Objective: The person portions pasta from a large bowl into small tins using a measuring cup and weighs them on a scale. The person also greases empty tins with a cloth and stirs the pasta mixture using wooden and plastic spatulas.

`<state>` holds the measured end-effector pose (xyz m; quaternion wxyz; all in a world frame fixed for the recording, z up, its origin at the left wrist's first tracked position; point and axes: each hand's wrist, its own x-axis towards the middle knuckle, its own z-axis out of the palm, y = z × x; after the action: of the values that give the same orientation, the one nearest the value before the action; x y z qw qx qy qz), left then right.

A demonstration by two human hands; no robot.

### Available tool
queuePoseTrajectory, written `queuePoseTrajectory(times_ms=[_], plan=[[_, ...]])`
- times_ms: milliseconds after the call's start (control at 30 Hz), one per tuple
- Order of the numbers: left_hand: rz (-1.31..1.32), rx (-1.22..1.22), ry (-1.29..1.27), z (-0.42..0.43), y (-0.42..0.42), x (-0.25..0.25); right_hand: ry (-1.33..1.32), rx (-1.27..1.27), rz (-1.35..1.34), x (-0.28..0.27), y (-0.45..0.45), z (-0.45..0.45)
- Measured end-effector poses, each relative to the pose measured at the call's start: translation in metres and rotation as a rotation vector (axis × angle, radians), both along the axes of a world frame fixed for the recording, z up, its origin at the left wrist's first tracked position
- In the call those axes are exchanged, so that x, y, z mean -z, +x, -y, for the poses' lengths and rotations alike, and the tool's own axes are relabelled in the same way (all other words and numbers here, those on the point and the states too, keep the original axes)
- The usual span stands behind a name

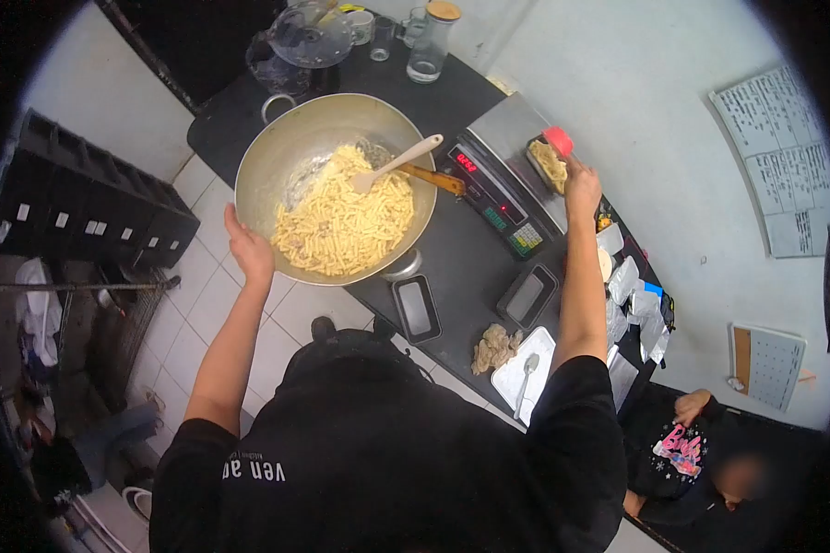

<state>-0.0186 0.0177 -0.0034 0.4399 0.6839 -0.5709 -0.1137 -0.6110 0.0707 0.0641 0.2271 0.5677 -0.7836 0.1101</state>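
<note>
A large two-handled pan holds pasta in a pale, creamy sauce. A light-coloured spatula and a wooden-handled utensil lean across its rim. My left hand presses against the pan's outer left side, thumb near the rim; the fingertips are partly hidden. My right hand is closed on a red scoop-like tool. That tool is at the top end of a small tray of food on the digital scale, whose red digits are lit.
Two dark rectangular trays, a crumpled cloth and a white tray with a spoon lie nearby. Foil-covered packs line the right. A glass bottle stands behind. Another person is at lower right.
</note>
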Motion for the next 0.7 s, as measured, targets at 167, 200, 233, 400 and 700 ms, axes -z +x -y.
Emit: queuePoseTrajectory(times_ms=[167, 200, 233, 400, 700], plan=[[-0.041, -0.002, -0.035, 0.002, 0.001, 0.006, -0.252, 0.019, 0.265, 0.025, -0.023, -0.003], [-0.039, -0.013, -0.033, 0.003, 0.001, 0.012, -0.371, 0.085, 0.767, 0.024, -0.023, -0.003], [-0.038, -0.031, -0.088, 0.004, -0.001, 0.016, -0.478, 0.154, 1.273, 0.015, -0.008, -0.002], [-0.159, -0.047, 0.036, 0.001, 0.002, 0.011, -0.179, -0.206, 1.427, -0.051, 0.130, 0.042], [-0.162, -0.016, 0.027, 0.000, 0.002, 0.009, 0.522, -0.607, 0.095, 0.085, 0.369, 0.173]])
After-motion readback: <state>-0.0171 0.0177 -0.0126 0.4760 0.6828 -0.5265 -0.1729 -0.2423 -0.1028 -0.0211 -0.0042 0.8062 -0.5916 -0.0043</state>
